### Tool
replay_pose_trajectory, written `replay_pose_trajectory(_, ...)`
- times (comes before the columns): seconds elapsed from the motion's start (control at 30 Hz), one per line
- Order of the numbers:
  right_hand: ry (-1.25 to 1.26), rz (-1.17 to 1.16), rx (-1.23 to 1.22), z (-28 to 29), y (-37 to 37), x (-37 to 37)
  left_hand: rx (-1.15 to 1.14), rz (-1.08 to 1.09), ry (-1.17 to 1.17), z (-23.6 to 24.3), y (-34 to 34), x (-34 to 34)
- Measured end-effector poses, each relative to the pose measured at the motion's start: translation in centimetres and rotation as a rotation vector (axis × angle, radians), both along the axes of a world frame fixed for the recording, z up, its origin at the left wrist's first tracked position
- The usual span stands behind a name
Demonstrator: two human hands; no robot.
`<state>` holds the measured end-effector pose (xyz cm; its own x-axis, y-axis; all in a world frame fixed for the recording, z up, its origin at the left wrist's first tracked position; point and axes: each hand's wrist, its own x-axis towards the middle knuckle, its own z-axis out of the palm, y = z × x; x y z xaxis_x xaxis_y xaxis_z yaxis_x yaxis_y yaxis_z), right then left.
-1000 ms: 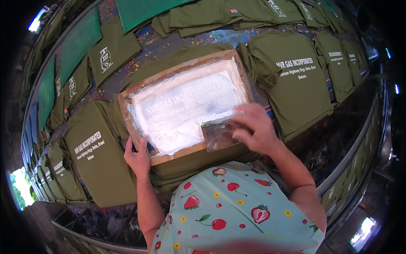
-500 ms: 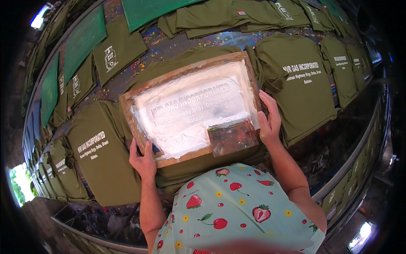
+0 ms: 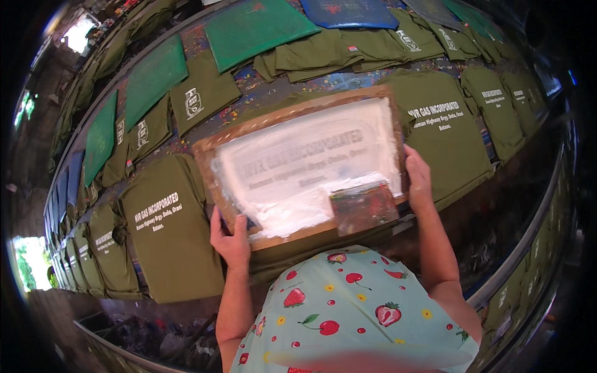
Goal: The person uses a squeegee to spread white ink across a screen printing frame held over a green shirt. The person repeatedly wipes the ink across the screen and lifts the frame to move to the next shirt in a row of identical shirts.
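A wooden-framed printing screen (image 3: 301, 133) spreads across the middle, coated in white ink with blurred lettering, over an olive shirt (image 3: 267, 105) that it largely hides. My left hand (image 3: 231, 239) grips its lower left side, thumb on the near corner. My right hand (image 3: 418, 177) is closed on its right side. A flat, paint-stained squeegee (image 3: 364, 208) rests in the screen's lower right, a band of white ink along its top edge.
Printed olive shirts (image 3: 165, 242) lie in rows on both sides and behind, on a paint-speckled table (image 3: 292, 84). Green boards (image 3: 261, 31) and a blue board (image 3: 348, 12) line the back. A rail (image 3: 516, 252) runs along the near right edge, beside my apron (image 3: 348, 311).
My right hand left the squeegee and took the screen's right side. The screen now looks raised and shifted against the neighbouring shirts, blurred by motion. The view has moved too.
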<state>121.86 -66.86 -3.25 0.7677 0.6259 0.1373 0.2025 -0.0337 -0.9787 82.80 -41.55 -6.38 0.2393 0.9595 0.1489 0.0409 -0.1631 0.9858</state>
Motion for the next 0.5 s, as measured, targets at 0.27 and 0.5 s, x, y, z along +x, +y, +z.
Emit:
replay_pose_trajectory(0.27,-0.037,-0.281,-0.073,5.5,-18.0,5.9,-0.301,-0.561,-0.143,3.7,-9.9,5.3)
replay_pose_trajectory(0.5,0.019,-0.350,-0.274,12.5,-35.7,6.9,-0.799,-1.324,-0.051,4.6,-17.4,8.8)
